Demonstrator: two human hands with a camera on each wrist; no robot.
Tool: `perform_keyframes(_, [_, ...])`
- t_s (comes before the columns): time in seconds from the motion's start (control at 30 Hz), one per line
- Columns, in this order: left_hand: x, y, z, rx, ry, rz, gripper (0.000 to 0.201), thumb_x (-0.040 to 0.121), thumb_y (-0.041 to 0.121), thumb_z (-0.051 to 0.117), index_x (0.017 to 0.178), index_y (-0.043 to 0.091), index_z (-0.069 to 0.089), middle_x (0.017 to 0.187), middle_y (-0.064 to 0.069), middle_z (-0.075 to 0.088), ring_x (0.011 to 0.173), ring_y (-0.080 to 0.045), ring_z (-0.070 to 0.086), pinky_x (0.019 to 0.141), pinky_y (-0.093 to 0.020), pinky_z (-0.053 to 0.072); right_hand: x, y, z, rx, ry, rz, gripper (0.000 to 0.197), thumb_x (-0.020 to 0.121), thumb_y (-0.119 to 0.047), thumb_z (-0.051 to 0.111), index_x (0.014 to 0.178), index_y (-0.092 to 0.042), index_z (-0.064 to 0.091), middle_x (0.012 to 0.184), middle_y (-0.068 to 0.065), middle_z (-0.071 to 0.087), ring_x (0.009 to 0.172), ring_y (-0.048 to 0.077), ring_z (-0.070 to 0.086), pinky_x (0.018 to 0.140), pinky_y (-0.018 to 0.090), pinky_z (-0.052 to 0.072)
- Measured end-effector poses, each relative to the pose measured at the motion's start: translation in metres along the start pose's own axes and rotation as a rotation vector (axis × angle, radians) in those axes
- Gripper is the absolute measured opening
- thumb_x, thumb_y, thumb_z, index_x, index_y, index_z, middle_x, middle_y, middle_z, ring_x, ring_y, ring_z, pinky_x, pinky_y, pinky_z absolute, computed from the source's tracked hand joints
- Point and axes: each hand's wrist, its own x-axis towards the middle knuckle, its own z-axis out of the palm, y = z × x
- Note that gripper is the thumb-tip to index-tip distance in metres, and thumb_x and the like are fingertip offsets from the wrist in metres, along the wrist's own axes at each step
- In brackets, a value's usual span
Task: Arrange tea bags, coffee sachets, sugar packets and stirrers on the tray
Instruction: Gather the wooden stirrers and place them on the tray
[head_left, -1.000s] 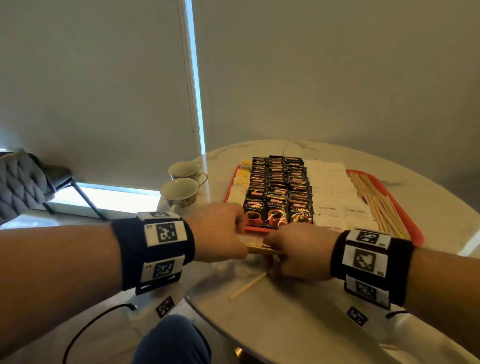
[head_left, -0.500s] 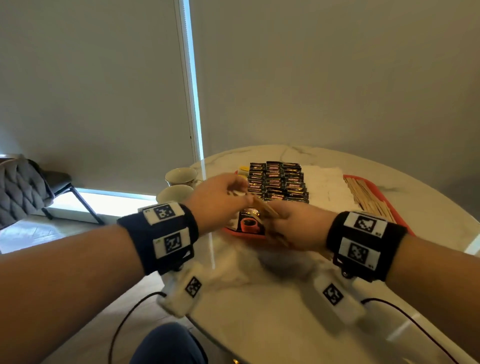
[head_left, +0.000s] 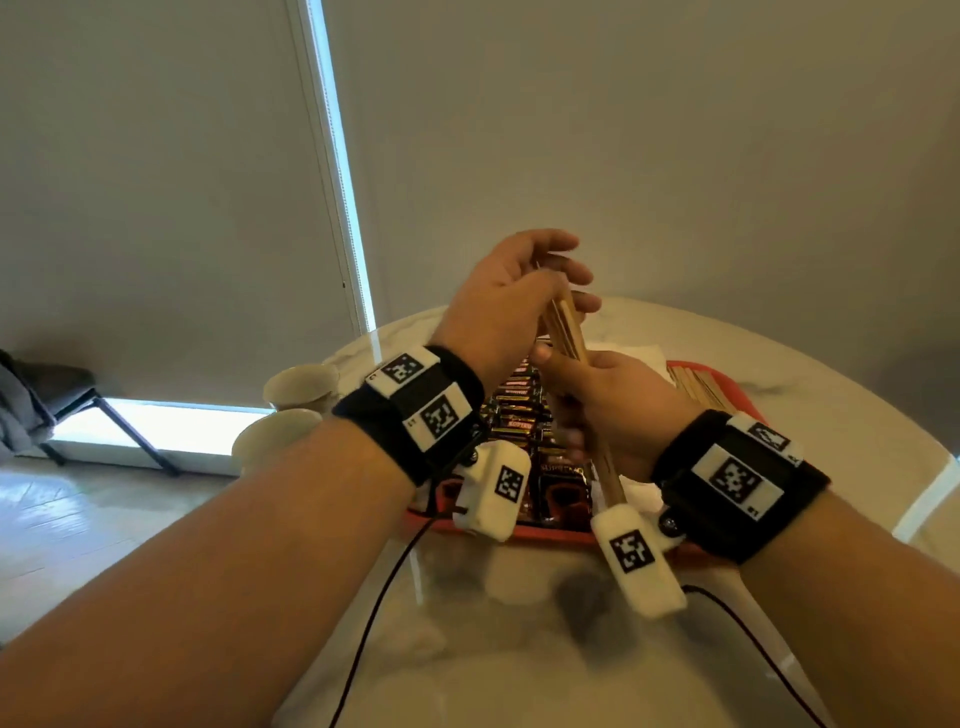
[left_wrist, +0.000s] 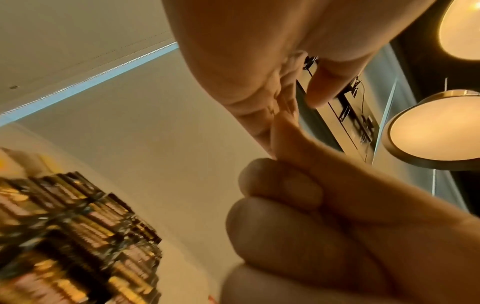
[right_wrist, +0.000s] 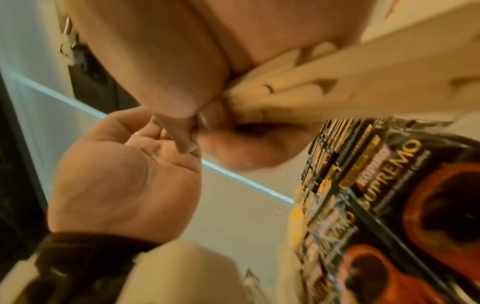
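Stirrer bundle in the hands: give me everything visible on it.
The stirrer bundle is several flat, pale wooden sticks, held steeply upright in the air above the tray. The right hand grips its middle. The lower ends stick out below that hand, unevenly staggered in the right wrist view. The left hand curves its fingers over the top end; whether they pinch it is unclear.

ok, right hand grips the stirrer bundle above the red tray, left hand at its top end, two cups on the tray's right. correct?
No: the head view shows the two cups on the left of the red tray, not its right. The rest holds: the right hand grips the stirrer bundle above the tray, left hand at its top end.
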Motion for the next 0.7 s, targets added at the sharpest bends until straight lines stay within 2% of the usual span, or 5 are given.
perform_keyframes(0.17, [0.027, -0.014, 0.006, 0.165, -0.112, 0.107, 0.025, 0.105, 0.005, 0.052, 0.122, 0.008, 0.070, 0.108, -0.008, 0.077, 0.105, -0.020, 0.075, 0.095, -0.040, 0.061, 0.022, -0.009, -0.026, 0.067, -0.046, 0.034, 0.035, 0.101, -0.041, 0.056, 0.076, -0.018, 0.046, 0.058, -0.002, 0.039, 0.044, 0.013, 0.028, 0.043, 0.023, 0.025])
perform_keyframes(0.27, [0.042, -0.020, 0.007, 0.078, -0.080, 0.118, 0.026, 0.107, 0.021, 0.055, 0.125, 0.013, 0.071, 0.119, -0.003, 0.076, 0.110, -0.018, 0.073, 0.086, -0.031, 0.060, 0.036, -0.017, -0.037, 0.132, -0.078, 0.016, 0.042, 0.098, -0.048, 0.056, 0.069, -0.021, 0.044, 0.057, -0.001, 0.036, 0.042, 0.012, 0.025, 0.041, 0.021, 0.021])
perform_keyframes(0.43, [0.053, -0.045, 0.010, -0.485, -0.067, -0.308, 0.055, 0.108, 0.052, 0.041, 0.131, 0.007, 0.064, 0.122, -0.016, 0.074, 0.108, -0.030, 0.072, 0.089, -0.044, 0.059, 0.052, -0.038, -0.056, 0.433, -0.092, -0.279, 0.055, 0.100, -0.052, 0.050, 0.057, -0.022, 0.034, 0.052, -0.001, 0.022, 0.042, 0.015, 0.016, 0.043, 0.026, 0.016])
perform_keyframes(0.53, [0.056, -0.063, 0.014, -0.543, -0.195, -0.521, 0.077, 0.104, 0.068, 0.034, 0.133, 0.003, 0.063, 0.134, -0.026, 0.067, 0.114, -0.037, 0.066, 0.107, -0.055, 0.047, 0.060, -0.037, -0.065, 0.563, -0.049, -0.464, 0.055, 0.101, -0.049, 0.047, 0.056, -0.020, 0.032, 0.052, -0.001, 0.022, 0.044, 0.016, 0.019, 0.045, 0.027, 0.024])
perform_keyframes(0.7, [0.053, -0.076, 0.028, -0.648, -0.310, -0.690, 0.096, 0.097, 0.080, 0.031, 0.144, 0.000, 0.057, 0.115, -0.018, 0.070, 0.110, -0.035, 0.067, 0.115, -0.059, 0.041, 0.067, -0.029, -0.067, 0.626, 0.027, -0.603, 0.055, 0.098, -0.050, 0.044, 0.055, -0.019, 0.026, 0.049, -0.001, 0.023, 0.043, 0.016, 0.020, 0.047, 0.029, 0.026])
